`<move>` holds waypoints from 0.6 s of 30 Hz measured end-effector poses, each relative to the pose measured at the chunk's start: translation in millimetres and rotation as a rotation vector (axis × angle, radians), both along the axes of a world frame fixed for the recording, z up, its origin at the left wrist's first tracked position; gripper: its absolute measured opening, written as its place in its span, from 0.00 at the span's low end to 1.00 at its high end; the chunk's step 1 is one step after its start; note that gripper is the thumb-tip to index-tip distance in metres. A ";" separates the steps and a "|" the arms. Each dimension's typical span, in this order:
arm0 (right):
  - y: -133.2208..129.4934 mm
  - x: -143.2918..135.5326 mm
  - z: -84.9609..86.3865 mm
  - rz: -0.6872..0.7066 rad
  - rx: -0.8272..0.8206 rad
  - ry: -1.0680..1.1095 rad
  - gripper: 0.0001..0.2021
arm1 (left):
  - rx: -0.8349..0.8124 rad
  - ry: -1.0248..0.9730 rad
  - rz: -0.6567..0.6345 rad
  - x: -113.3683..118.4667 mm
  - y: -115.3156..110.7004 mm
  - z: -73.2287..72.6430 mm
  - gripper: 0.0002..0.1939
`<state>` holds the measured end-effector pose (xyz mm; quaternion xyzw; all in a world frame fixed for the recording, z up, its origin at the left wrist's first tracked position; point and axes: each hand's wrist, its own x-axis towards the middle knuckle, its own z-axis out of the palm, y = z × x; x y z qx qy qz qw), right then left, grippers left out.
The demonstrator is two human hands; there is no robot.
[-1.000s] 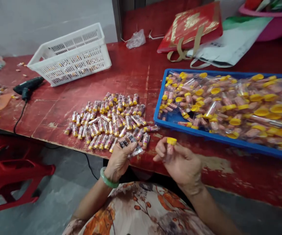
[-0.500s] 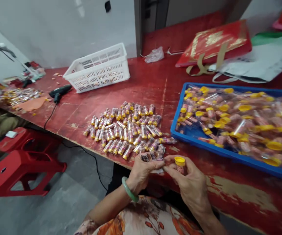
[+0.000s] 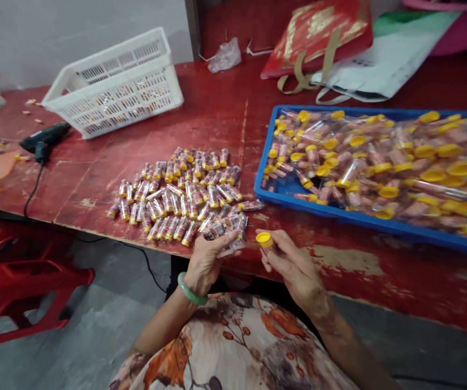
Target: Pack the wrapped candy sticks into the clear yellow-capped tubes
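Observation:
Near the table's front edge, my left hand (image 3: 206,260) pinches a stack of printed plastic sleeves (image 3: 227,230), thumb on top. To its right, my right hand (image 3: 294,265) grips a small tube with a yellow cap (image 3: 264,239); the cap faces up and the fingers hide most of the tube. The two hands are apart. Just beyond my left hand lies a spread of wrapped tubes (image 3: 176,200) with yellow ends, some in rows. To the right stands a blue tray (image 3: 282,200) heaped with clear, yellow-capped tubes (image 3: 391,162) holding pinkish contents.
A white slotted basket (image 3: 131,111) stands at the back left, with a black heat gun (image 3: 44,142) and its cord beside it. Bags (image 3: 383,65) lie behind the tray. Red stools (image 3: 14,292) stand on the floor at left. The red table (image 3: 217,130) has worn patches.
The view has swung to the right and down. My right hand has drawn away from the sleeves in my left hand, still holding the yellow-capped tube.

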<state>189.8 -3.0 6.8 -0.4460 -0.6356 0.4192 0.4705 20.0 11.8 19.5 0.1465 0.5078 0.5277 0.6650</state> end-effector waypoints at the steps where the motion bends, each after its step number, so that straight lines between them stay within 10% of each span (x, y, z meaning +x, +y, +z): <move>1: -5.1 3.5 1.2 0.015 0.021 -0.050 0.15 | -0.011 -0.006 -0.003 0.6 0.4 -0.7 0.24; 12: -28.8 6.2 -7.6 -0.094 0.359 -0.297 0.17 | -0.099 -0.157 0.032 11.8 -0.8 3.3 0.14; 18: -25.6 13.2 -1.9 -0.153 0.210 -0.074 0.19 | -0.231 -0.207 0.091 10.9 1.4 3.1 0.06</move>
